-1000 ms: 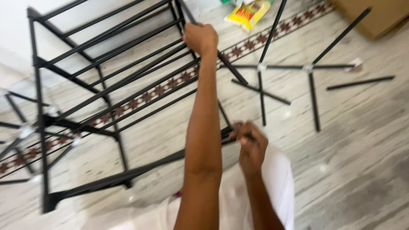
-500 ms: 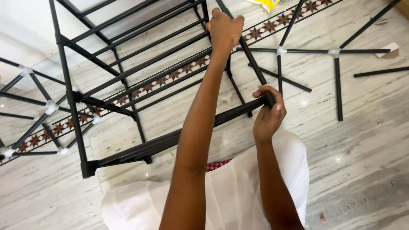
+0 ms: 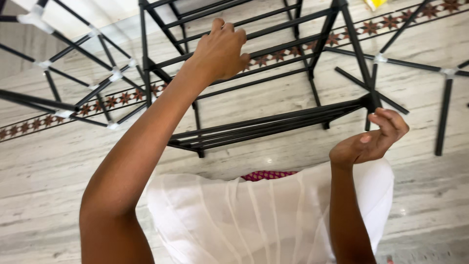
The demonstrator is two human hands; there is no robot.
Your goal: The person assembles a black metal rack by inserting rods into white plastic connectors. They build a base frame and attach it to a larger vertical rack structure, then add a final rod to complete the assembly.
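A black metal rack [image 3: 273, 122] with several rungs lies tilted on the marble floor in front of me. My left hand [image 3: 220, 49] reaches out over it, fingers curled around one of its upper rungs. Just below the rack's near right corner joint [image 3: 373, 100] hovers my right hand [image 3: 373, 139], palm up and fingers loosely bent, holding nothing. A white garment [image 3: 264, 215] covers my lap beneath both arms.
Frames of black rods joined by white connectors lie on the floor at the left [image 3: 73, 73] and at the right [image 3: 444, 78]. A tiled border strip with red stars [image 3: 122, 100] crosses the floor. A yellow packet's edge [image 3: 377, 4] shows at the top.
The rack has swung round and shifted right in view. My right hand has let go of its corner bar and dropped just below it. My left hand has moved from the upright to a rung.
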